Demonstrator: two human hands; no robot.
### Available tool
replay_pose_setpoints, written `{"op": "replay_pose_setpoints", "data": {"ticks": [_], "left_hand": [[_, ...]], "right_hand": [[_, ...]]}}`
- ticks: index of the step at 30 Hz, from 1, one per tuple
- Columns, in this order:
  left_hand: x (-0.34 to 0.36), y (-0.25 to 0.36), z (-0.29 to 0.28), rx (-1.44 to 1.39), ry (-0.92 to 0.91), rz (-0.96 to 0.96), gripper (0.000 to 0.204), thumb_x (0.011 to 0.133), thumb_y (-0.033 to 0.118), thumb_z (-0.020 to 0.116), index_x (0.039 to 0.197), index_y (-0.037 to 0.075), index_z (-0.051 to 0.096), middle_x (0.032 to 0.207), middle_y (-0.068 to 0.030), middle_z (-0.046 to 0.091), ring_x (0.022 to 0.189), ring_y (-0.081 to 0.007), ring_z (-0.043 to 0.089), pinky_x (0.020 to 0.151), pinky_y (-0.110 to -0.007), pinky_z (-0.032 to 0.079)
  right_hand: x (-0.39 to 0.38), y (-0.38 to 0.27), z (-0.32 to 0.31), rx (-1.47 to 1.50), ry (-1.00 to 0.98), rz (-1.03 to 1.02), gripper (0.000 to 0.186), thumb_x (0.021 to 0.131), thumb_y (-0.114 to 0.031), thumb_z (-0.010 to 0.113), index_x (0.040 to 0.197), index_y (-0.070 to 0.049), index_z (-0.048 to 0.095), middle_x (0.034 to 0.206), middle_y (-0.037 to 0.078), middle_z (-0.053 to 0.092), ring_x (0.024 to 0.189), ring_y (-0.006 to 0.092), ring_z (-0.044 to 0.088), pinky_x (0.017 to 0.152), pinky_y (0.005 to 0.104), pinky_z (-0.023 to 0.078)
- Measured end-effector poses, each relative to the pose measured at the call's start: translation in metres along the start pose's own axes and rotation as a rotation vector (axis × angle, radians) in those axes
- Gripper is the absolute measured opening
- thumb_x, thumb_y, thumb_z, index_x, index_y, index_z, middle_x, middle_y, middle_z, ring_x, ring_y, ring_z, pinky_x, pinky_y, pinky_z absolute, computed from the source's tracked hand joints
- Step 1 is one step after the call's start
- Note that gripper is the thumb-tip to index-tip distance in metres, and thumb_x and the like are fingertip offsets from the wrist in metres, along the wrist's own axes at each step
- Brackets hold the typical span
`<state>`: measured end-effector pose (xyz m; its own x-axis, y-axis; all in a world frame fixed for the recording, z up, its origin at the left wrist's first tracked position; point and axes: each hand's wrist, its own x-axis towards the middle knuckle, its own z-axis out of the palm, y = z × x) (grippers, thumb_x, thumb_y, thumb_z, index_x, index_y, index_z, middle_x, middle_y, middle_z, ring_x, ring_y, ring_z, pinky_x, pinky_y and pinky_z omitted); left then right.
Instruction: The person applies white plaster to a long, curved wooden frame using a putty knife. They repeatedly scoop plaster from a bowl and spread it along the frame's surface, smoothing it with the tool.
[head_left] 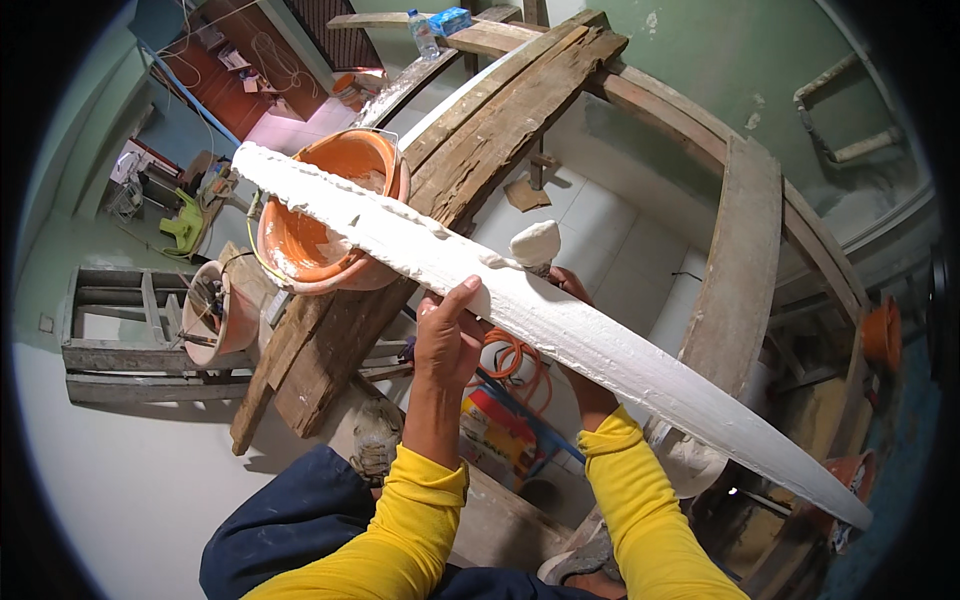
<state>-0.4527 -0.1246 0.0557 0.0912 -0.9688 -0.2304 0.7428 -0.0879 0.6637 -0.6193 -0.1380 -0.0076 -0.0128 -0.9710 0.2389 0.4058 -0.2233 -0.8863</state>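
Note:
A long white plaster moulding (560, 315) slants across the view from upper left to lower right. Thick, wet-looking white paste is ridged along its upper-left part. My left hand (448, 335) grips the moulding near its middle, thumb over the near edge and the other fingers underneath. Beyond the far edge, my right hand (570, 284) is mostly hidden behind the moulding; its visible fingers curl at a plaster-covered tool (536, 245) topped by a white lump. What kind of tool this is cannot be seen. An orange bucket (375, 150) smeared with white paste stands beneath the moulding's upper-left end.
Rough wooden planks (510, 125) form a raised platform under the bucket. A pale bucket of tools (218, 315) stands at left beside a wooden frame (150, 345). A wide board (733, 265) spans the right side. An orange hose (515, 365) lies coiled below. A water bottle (423, 38) stands far back.

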Motion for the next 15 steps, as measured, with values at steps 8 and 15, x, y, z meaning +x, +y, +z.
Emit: {"op": "replay_pose_setpoints", "data": {"ticks": [8,15], "left_hand": [[-0.002,0.000,0.014,-0.039,0.067,0.018,0.045,0.091,0.003,0.069,0.132,0.000,0.049,0.122,-0.0107,0.063,0.114,-0.0240,0.065,0.103,-0.041,0.054],[0.000,-0.001,0.008,-0.111,0.011,0.013,0.046,0.092,0.001,0.067,0.132,-0.001,0.044,0.126,-0.0142,0.059,0.116,-0.0247,0.063,0.105,-0.041,0.053]], "right_hand": [[0.012,0.001,-0.029,-0.386,-0.185,-0.285,0.037,0.089,-0.025,0.074,0.116,-0.003,0.062,0.100,0.010,0.066,0.090,0.0200,0.066,0.082,0.0341,0.054],[-0.001,-0.025,-0.038,-0.352,-0.172,-0.293,0.036,0.087,-0.026,0.075,0.113,-0.004,0.063,0.106,0.011,0.065,0.100,0.0227,0.064,0.091,0.0347,0.051]]}}
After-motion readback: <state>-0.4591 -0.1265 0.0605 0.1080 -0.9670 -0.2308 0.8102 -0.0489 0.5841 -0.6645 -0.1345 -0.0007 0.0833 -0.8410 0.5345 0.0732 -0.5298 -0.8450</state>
